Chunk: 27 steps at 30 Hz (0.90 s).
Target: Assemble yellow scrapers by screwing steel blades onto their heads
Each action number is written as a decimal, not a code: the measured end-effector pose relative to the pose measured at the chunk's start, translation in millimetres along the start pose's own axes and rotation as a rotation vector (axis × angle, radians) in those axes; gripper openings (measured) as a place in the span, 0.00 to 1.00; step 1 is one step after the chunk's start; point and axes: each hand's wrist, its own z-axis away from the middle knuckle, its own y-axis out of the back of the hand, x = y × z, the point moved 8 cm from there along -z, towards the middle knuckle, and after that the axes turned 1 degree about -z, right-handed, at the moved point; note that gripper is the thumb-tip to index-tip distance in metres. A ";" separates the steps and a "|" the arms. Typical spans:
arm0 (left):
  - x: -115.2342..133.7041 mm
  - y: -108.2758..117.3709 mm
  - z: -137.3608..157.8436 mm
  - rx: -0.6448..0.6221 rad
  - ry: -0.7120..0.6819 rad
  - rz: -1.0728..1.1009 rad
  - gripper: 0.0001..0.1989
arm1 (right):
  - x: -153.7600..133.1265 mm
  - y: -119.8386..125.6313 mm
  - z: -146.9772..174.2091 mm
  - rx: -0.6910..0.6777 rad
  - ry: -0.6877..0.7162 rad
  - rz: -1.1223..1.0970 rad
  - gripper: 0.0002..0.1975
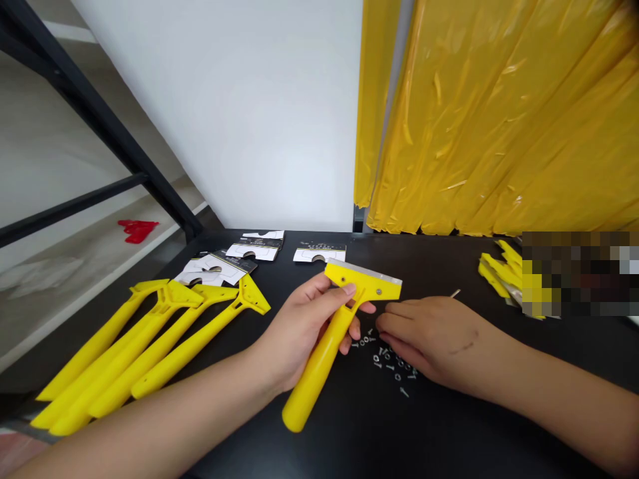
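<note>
My left hand is closed around the neck of a yellow scraper. The scraper's head points away from me, with a metal blade strip along its far edge and two screws in its face. Just right of the head, my right hand is low over the table, its fingers drawn together. What they hold, if anything, is hidden. A thin metal tip sticks out behind that hand. Loose screws and nuts lie scattered beside and partly under its fingers.
Several yellow scraper handles lie side by side at the left of the black table. Printed cards lie behind them. More yellow parts are at the right, beside a pixelated patch. Yellow plastic sheeting hangs at the back.
</note>
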 end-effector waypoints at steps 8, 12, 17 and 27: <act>-11.6 -24.6 16.9 -0.282 0.157 -0.138 0.18 | 23.7 26.3 3.6 0.090 -0.205 -0.290 0.05; -12.9 -28.6 20.7 -0.292 0.184 -0.164 0.18 | 26.0 30.6 4.1 0.042 -0.368 -0.773 0.16; -8.8 -29.3 21.3 -0.292 0.163 -0.199 0.17 | 23.3 17.1 5.9 -0.030 -0.537 -1.365 0.21; -7.4 -25.3 15.2 -0.265 0.088 -0.147 0.16 | 30.1 11.2 12.2 0.011 -0.626 -1.504 0.25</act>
